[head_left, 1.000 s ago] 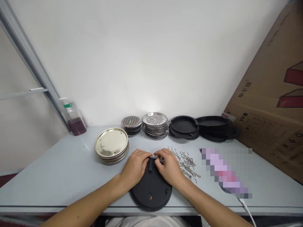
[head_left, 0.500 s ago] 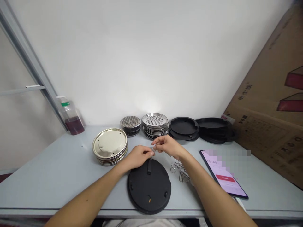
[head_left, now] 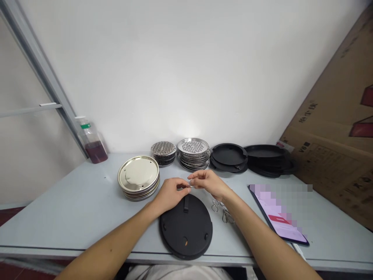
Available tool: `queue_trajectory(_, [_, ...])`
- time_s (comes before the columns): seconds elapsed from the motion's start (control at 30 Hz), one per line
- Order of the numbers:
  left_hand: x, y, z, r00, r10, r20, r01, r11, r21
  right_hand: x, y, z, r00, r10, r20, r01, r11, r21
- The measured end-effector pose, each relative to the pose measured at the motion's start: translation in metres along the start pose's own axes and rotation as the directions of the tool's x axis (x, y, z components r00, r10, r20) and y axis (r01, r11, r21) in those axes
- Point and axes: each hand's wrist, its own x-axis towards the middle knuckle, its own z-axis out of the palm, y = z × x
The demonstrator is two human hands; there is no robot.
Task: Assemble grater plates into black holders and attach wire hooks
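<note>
A round black disc [head_left: 189,233] lies on the table before me, with a short black strap [head_left: 186,204] running up toward its far edge. My left hand [head_left: 172,192] is closed in a pinch just beyond that edge, its fingertips at a small metal ring [head_left: 190,184] near the strap's end. From the other side my right hand [head_left: 212,183] pinches the same ring between thumb and fingers. Fingers hide how the ring and strap meet. Several loose rings and wire clips [head_left: 225,216] lie by my right forearm, partly covered by it.
Pale gold lids [head_left: 138,175] are stacked at left. Along the wall stand grater discs [head_left: 163,148], perforated metal discs [head_left: 194,147] and black trays [head_left: 229,155]. A phone [head_left: 287,229] lies at right, beside a large carton [head_left: 329,147]. A bottle of red liquid [head_left: 96,151] stands far left.
The whole view has shifted slightly, so everything sits a little further right. Both hands stay pinched together at the ring, which shows more clearly between the fingertips.
</note>
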Motion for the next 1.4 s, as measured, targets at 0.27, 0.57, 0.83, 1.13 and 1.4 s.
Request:
queue_trajectory(0.27, [-0.002,0.007,-0.001,0.997,0.055,-0.053,-0.054,0.998,0.021,-0.004,-0.006,0.005,0.998,0.028,0.056,-0.034,0.994,0.106])
queue_trajectory(0.57, [-0.004,0.006,-0.003,0.988,0.147,-0.038,-0.144,0.987,0.073,-0.003,-0.003,0.002,0.996,0.043,0.078,-0.047,0.998,0.05])
queue_trajectory(0.83, [-0.004,0.014,-0.007,0.958,0.236,-0.16,-0.245,0.969,-0.042,-0.004,-0.003,0.004,0.963,0.123,0.238,-0.167,0.971,0.173])
queue_trajectory(1.13, [0.002,0.007,0.012,0.99,-0.072,-0.122,-0.026,0.752,-0.659,-0.013,-0.009,0.006,0.918,0.075,0.388,-0.186,0.949,0.255])
queue_trajectory(1.4, [0.004,0.0,0.023,0.984,-0.177,-0.009,0.09,0.54,-0.837,-0.013,-0.008,0.002,0.832,-0.091,0.547,-0.093,0.949,0.3])
